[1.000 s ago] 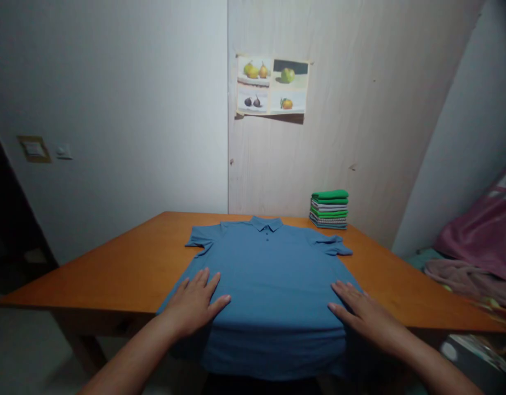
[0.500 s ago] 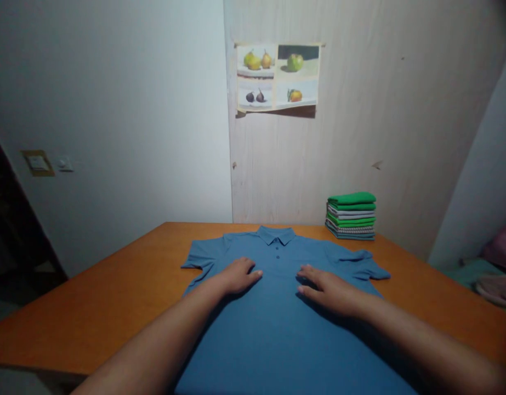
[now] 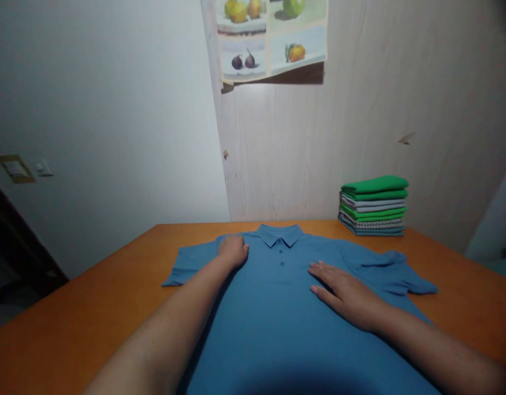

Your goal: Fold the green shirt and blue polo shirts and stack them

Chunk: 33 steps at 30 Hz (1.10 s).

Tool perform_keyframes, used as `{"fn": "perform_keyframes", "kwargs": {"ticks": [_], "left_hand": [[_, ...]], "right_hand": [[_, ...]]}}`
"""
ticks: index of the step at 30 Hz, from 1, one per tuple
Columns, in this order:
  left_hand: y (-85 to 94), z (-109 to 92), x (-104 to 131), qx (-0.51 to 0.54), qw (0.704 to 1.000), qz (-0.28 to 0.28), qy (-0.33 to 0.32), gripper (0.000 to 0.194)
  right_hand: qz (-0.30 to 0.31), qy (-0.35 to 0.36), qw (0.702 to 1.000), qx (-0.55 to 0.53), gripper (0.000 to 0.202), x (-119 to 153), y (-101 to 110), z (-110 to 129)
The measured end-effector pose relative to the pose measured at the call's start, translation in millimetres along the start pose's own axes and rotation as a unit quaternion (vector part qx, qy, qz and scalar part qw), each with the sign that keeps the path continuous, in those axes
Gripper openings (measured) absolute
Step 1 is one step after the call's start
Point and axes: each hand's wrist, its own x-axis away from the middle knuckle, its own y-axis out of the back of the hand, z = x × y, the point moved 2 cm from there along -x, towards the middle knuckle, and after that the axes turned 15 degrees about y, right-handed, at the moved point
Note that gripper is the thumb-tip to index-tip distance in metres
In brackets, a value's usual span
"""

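A blue short-sleeved polo shirt (image 3: 285, 318) lies front side up on the table, its collar at the far end and two buttons showing below. My left hand (image 3: 233, 250) is at the shirt's left shoulder, with fingers curled down on the fabric and thumb beside them; the fingertips are hidden. On the right side of the chest, my right hand (image 3: 347, 293) rests flat with fingers stretched out and thumb apart. The right sleeve is rumpled, while the left sleeve lies fairly flat, partly behind my left arm.
A stack of folded clothes (image 3: 374, 206), green, grey and blue, stands at the table's back right. The orange-brown table (image 3: 92, 307) meets the wall behind. A fruit picture sheet (image 3: 273, 41) hangs above, and wall switches (image 3: 16, 168) sit at the left.
My left hand has moved away from me, from the chest to the left shoulder, and its fingers have curled. My right hand stays on the chest, flatter. The view has tilted down and closer.
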Motion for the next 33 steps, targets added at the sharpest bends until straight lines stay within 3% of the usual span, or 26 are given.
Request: {"fn": "perform_keyframes", "kwargs": {"ticks": [4,10,16,20,25,28,31,33], "left_hand": [[-10.3,-21.4,-17.2,0.014,0.999,-0.004,-0.05,0.046],[-13.5,-22.7,-45.9,0.01,0.999,-0.027,0.021,0.046],[-18.2,-31.1,-62.4,0.016,0.999,-0.029,0.013,0.041],[-21.8,-26.8,-72.8,0.014,0.998,-0.02,0.051,0.044],[-22.8,-24.8,-76.4,0.027,0.999,-0.019,0.028,0.044],[-20.0,-26.5,-76.6,0.025,0.998,-0.031,0.058,0.044],[-13.6,-42.0,-69.5,0.037,0.994,-0.079,0.065,0.045],[-8.9,-63.5,-57.3,0.062,0.991,-0.114,0.012,0.043]], "right_hand": [[-0.009,0.0,1.0,-0.011,0.062,1.2,0.5,-0.3],[-0.018,-0.002,1.0,-0.016,0.06,2.5,-0.7,-0.6],[-0.011,-0.013,1.0,-0.014,0.058,1.3,-1.0,0.6],[-0.007,-0.015,1.0,-0.017,0.059,1.0,-0.9,0.4],[0.007,-0.022,0.999,-0.025,0.06,0.4,0.3,0.8],[0.017,-0.027,0.999,-0.028,0.06,-0.6,2.3,2.6],[0.024,-0.031,0.999,-0.032,0.061,-1.9,4.9,4.9],[0.025,-0.031,0.999,-0.034,0.061,-2.9,6.9,6.7]]}}
